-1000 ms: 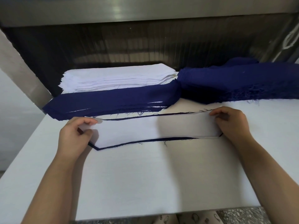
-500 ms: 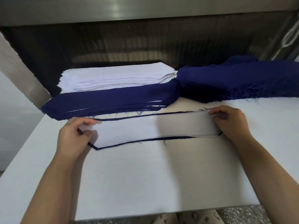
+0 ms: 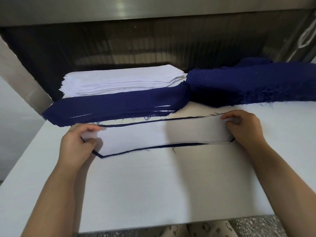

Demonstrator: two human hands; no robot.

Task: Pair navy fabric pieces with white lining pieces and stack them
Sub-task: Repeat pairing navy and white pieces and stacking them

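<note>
Finding 1. A white lining piece is laid on a navy fabric piece. Only a thin navy border shows along its far and near edges. The pair lies flat on the white table, directly between the 2 hands. Its long axis runs from hand to hand, across the person's front.

Finding 2. The left end is pinched by the left hand, thumb on top and fingers curled. The right end is held by the right hand, fingers curled over the lining. Whether the navy layer is also gripped cannot be told at either end.

Finding 3. A stack of navy pieces showing white edges, judged to be finished pairs, lies just beyond the hands, nearer the left hand and parallel to the held pair. Beyond it sits a stack of white lining. A loose navy pile lies beyond the right hand.

Assessment. Alignment is judged the step in hand. The transfer calls for a short forward carry, slightly toward the left, with both ends level.
</note>
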